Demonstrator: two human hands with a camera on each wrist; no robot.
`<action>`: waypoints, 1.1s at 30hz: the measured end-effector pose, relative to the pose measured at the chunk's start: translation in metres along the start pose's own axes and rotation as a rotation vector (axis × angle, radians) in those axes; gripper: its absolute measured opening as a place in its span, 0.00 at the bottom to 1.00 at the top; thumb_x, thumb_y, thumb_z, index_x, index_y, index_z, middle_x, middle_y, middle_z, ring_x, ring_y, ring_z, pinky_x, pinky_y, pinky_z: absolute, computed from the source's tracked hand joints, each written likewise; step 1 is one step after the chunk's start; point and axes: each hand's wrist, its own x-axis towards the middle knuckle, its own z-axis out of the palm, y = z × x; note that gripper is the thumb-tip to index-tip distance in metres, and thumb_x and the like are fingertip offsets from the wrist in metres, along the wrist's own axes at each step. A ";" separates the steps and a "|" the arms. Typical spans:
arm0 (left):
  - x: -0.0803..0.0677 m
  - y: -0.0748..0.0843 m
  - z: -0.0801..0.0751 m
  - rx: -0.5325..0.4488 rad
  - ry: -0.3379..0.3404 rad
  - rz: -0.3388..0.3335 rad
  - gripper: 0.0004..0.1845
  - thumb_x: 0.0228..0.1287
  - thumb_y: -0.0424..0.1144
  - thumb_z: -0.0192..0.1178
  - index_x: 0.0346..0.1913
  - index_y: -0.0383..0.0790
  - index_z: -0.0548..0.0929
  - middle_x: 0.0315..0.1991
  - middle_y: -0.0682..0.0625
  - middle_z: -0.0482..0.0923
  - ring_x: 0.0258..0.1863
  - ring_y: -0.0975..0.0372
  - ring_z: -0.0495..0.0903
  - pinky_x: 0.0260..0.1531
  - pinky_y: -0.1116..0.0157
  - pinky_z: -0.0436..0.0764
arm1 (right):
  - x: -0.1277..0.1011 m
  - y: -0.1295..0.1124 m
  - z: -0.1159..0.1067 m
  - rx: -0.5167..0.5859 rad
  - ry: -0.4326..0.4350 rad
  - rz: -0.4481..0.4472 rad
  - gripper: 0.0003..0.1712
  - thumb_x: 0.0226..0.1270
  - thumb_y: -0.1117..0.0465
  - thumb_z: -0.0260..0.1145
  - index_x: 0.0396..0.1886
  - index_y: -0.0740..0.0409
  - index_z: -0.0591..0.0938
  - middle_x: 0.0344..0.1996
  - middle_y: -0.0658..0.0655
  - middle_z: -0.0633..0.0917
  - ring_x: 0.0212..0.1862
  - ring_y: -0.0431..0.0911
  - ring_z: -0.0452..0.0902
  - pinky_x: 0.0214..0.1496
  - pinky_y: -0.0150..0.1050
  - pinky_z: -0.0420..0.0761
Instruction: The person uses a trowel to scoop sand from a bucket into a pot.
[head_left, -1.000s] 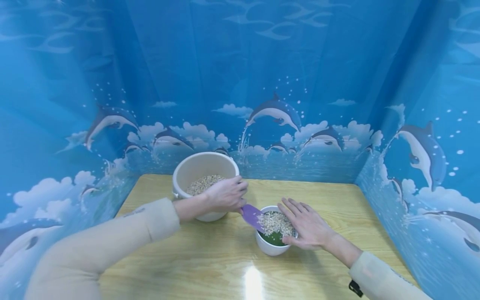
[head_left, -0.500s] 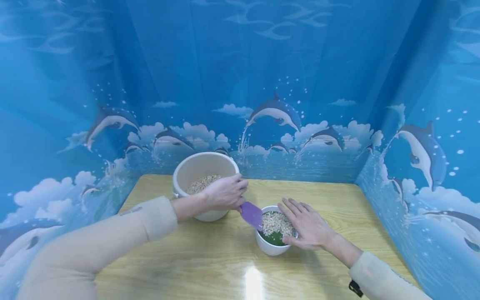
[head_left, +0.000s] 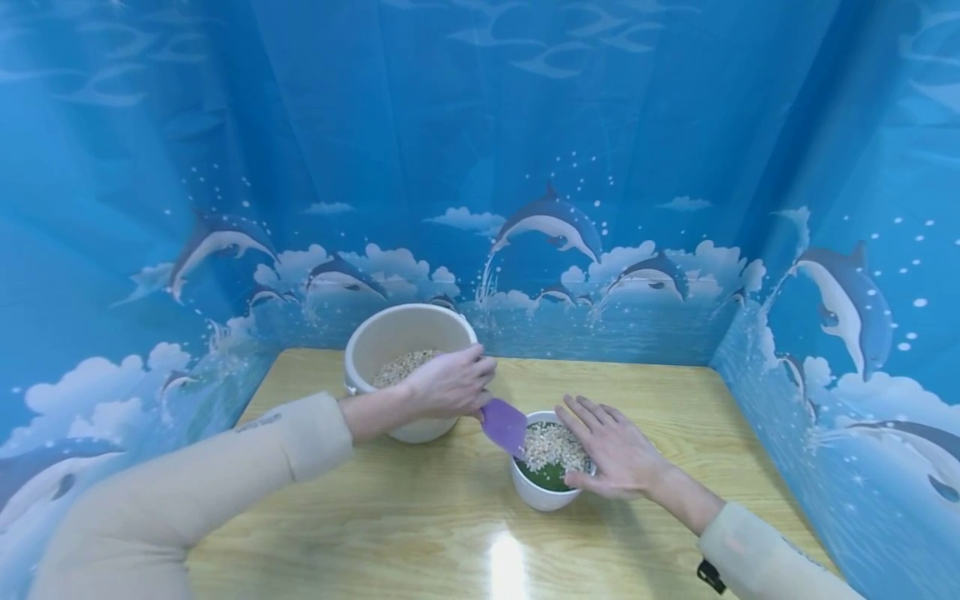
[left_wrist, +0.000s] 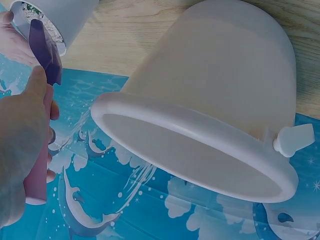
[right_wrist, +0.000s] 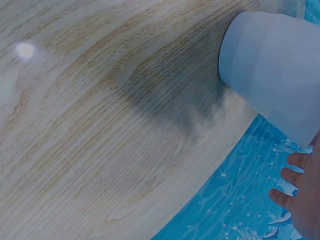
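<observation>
Just left of centre in the head view, the left hand (head_left: 450,385) grips the handle of a purple scoop (head_left: 504,426), whose blade tips over the rim of the small white pot (head_left: 542,494). The right hand (head_left: 617,451) lies flat on that pot's right side, fingers straight, over the pale grain (head_left: 551,446) inside. The large white bucket (head_left: 408,335) stands just behind the left hand on the wooden table (head_left: 420,517)

No legible text anywhere.
</observation>
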 end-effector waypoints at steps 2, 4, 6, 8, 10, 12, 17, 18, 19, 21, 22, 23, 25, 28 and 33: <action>0.001 0.000 -0.002 0.014 0.004 -0.001 0.30 0.79 0.71 0.32 0.58 0.64 0.83 0.46 0.59 0.82 0.48 0.64 0.74 0.51 0.65 0.73 | 0.000 0.000 0.000 -0.002 0.001 -0.001 0.61 0.62 0.23 0.62 0.83 0.58 0.62 0.81 0.67 0.66 0.77 0.65 0.69 0.72 0.66 0.74; 0.001 0.000 -0.003 0.032 0.014 -0.003 0.30 0.79 0.71 0.33 0.57 0.64 0.83 0.46 0.59 0.83 0.48 0.64 0.74 0.51 0.65 0.73 | 0.000 0.000 0.000 0.000 0.004 -0.003 0.61 0.63 0.23 0.62 0.83 0.58 0.62 0.81 0.67 0.66 0.77 0.65 0.69 0.72 0.66 0.75; 0.002 0.000 -0.005 0.052 0.024 -0.004 0.29 0.79 0.71 0.35 0.57 0.64 0.83 0.46 0.59 0.83 0.48 0.64 0.74 0.50 0.65 0.73 | 0.000 0.000 0.000 0.002 0.005 -0.003 0.61 0.63 0.23 0.62 0.83 0.58 0.62 0.81 0.67 0.66 0.77 0.65 0.69 0.72 0.66 0.75; 0.003 0.000 -0.006 0.076 0.028 0.000 0.27 0.79 0.70 0.36 0.58 0.64 0.82 0.46 0.59 0.83 0.48 0.64 0.74 0.50 0.65 0.73 | 0.000 0.000 0.000 0.003 0.003 -0.002 0.61 0.63 0.23 0.61 0.83 0.58 0.62 0.81 0.67 0.66 0.78 0.65 0.69 0.72 0.66 0.75; 0.004 0.001 -0.007 0.102 0.023 0.006 0.26 0.79 0.69 0.37 0.59 0.64 0.81 0.46 0.60 0.83 0.49 0.64 0.73 0.50 0.66 0.72 | -0.001 0.000 0.001 0.004 -0.001 0.000 0.61 0.63 0.23 0.61 0.83 0.57 0.61 0.81 0.67 0.65 0.78 0.64 0.68 0.72 0.66 0.74; 0.004 0.001 -0.008 0.124 0.018 0.011 0.25 0.80 0.68 0.37 0.59 0.64 0.80 0.46 0.60 0.82 0.49 0.64 0.73 0.50 0.66 0.72 | -0.001 0.001 0.001 0.001 -0.003 0.000 0.61 0.63 0.23 0.61 0.83 0.58 0.61 0.81 0.67 0.65 0.78 0.64 0.68 0.72 0.66 0.74; 0.005 0.002 -0.008 0.133 0.010 0.012 0.25 0.81 0.68 0.36 0.61 0.65 0.80 0.46 0.60 0.83 0.49 0.64 0.73 0.51 0.65 0.72 | 0.000 0.000 0.001 -0.001 -0.004 0.001 0.61 0.63 0.23 0.62 0.83 0.58 0.61 0.81 0.66 0.65 0.78 0.64 0.68 0.72 0.66 0.74; 0.005 0.002 -0.007 0.122 0.009 0.008 0.26 0.80 0.68 0.36 0.61 0.65 0.80 0.47 0.60 0.83 0.49 0.64 0.73 0.51 0.65 0.73 | 0.000 0.000 0.001 -0.001 -0.003 0.000 0.61 0.63 0.23 0.62 0.83 0.58 0.61 0.81 0.66 0.65 0.78 0.64 0.68 0.72 0.66 0.74; 0.005 0.002 -0.006 0.110 0.008 0.006 0.26 0.81 0.68 0.36 0.61 0.64 0.80 0.47 0.59 0.83 0.50 0.64 0.74 0.51 0.65 0.73 | 0.000 0.000 0.001 -0.001 -0.003 0.000 0.61 0.63 0.23 0.62 0.83 0.58 0.61 0.81 0.66 0.65 0.78 0.64 0.68 0.72 0.66 0.74; 0.004 0.001 -0.003 0.078 0.013 -0.006 0.26 0.80 0.69 0.36 0.60 0.64 0.80 0.48 0.59 0.83 0.50 0.64 0.74 0.52 0.65 0.74 | 0.000 0.000 0.001 -0.004 -0.003 -0.001 0.61 0.63 0.23 0.61 0.83 0.58 0.61 0.81 0.66 0.65 0.78 0.64 0.68 0.72 0.66 0.74; 0.003 0.001 -0.001 0.060 0.019 -0.015 0.27 0.80 0.69 0.36 0.59 0.64 0.81 0.48 0.59 0.83 0.50 0.64 0.74 0.51 0.65 0.74 | 0.000 0.000 0.000 -0.003 -0.003 -0.001 0.61 0.63 0.23 0.61 0.83 0.58 0.61 0.81 0.66 0.65 0.78 0.64 0.68 0.72 0.66 0.74; 0.002 0.001 0.001 0.041 0.030 -0.025 0.27 0.80 0.70 0.35 0.58 0.64 0.81 0.48 0.59 0.83 0.49 0.64 0.74 0.51 0.65 0.74 | 0.000 0.000 0.000 -0.001 -0.004 -0.001 0.61 0.63 0.23 0.61 0.83 0.58 0.61 0.81 0.66 0.65 0.78 0.64 0.68 0.73 0.66 0.74; 0.000 0.001 0.004 0.009 0.056 -0.046 0.28 0.79 0.70 0.35 0.56 0.63 0.82 0.47 0.59 0.83 0.48 0.64 0.73 0.51 0.65 0.75 | 0.000 0.000 0.000 0.003 -0.002 -0.002 0.61 0.65 0.22 0.59 0.83 0.58 0.61 0.81 0.67 0.65 0.78 0.65 0.68 0.73 0.66 0.74; -0.004 0.001 0.008 -0.021 0.096 -0.073 0.29 0.79 0.71 0.35 0.53 0.63 0.84 0.45 0.59 0.83 0.47 0.63 0.73 0.51 0.66 0.76 | 0.000 0.000 -0.001 0.007 0.006 -0.006 0.61 0.66 0.19 0.55 0.82 0.59 0.62 0.81 0.67 0.66 0.77 0.65 0.69 0.72 0.66 0.74; -0.009 0.003 0.014 -0.066 0.122 -0.107 0.29 0.79 0.71 0.36 0.51 0.62 0.84 0.44 0.58 0.83 0.48 0.63 0.74 0.50 0.65 0.77 | 0.000 -0.001 -0.003 0.001 -0.002 0.005 0.61 0.63 0.23 0.62 0.82 0.58 0.63 0.81 0.67 0.66 0.78 0.65 0.68 0.72 0.66 0.74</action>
